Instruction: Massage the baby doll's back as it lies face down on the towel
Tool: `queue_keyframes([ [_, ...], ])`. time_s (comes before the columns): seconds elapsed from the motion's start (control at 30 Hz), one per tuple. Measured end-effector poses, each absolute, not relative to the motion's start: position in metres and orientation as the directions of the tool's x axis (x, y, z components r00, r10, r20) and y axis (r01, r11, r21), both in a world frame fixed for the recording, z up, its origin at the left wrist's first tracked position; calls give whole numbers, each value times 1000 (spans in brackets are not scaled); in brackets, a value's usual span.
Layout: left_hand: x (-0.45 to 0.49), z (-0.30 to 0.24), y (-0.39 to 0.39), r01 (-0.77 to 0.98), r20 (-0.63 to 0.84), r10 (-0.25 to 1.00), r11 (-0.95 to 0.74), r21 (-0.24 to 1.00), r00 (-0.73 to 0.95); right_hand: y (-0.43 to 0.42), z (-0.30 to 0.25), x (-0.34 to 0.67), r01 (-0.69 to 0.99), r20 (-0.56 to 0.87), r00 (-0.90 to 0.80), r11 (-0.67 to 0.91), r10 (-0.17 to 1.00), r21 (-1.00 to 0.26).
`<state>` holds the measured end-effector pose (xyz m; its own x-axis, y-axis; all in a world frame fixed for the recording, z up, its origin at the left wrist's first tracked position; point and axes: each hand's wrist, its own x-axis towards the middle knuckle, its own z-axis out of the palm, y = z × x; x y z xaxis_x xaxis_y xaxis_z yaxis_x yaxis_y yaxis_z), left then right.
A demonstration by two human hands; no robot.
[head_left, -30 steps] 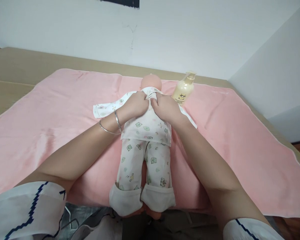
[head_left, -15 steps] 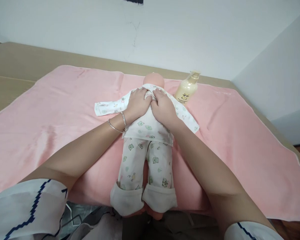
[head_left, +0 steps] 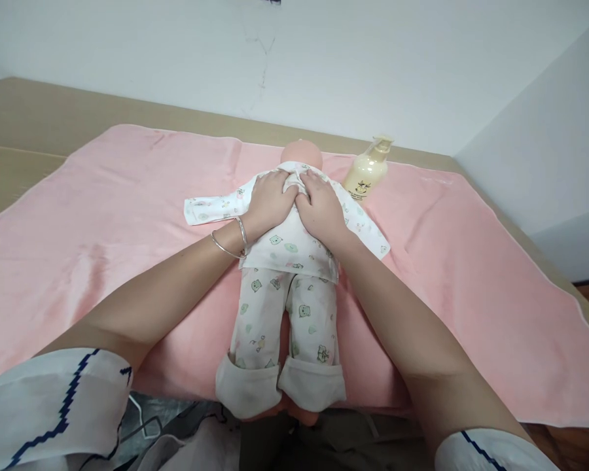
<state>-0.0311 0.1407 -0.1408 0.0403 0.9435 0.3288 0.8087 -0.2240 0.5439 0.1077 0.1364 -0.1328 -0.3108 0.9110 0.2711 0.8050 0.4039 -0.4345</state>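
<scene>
A baby doll (head_left: 289,255) lies stretched out with its head at the far end and its feet toward me. It wears a white printed top and matching trousers (head_left: 307,320) with the cuffs turned up. My left hand (head_left: 271,199) rests flat on the left of the doll's upper body, fingers pointing toward its head. On the right side my right hand (head_left: 321,206) lies flat in the same way, the two thumbs close together at the middle. Neither hand grasps anything. Both hide part of the top.
A pink cloth (head_left: 142,176) lies under the doll on a wooden surface (head_left: 78,104). Just right of the doll's head stands a pale yellow pump bottle (head_left: 368,173). A white wall (head_left: 373,65) rises behind. Metal bars (head_left: 144,418) show below the cloth at lower left.
The view has shifted very slightly. Both hands stay in the same place on the doll, and nothing else has visibly moved.
</scene>
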Motion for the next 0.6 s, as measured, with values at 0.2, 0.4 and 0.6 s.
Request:
queue_keyframes([
  [0.2,-32,-133,136,876,293,952,-215,432,90,137,-133,107,802,267,-316,407,910,-438],
  [0.4,-15,-122,106,951,308,948,-161,264,75,144,-130,113,862,129,-239,272,962,-428],
  [0.6,-8,-112,93,959,271,953,-196,205,136,126,-110,112,922,104,-298,314,949,-225],
])
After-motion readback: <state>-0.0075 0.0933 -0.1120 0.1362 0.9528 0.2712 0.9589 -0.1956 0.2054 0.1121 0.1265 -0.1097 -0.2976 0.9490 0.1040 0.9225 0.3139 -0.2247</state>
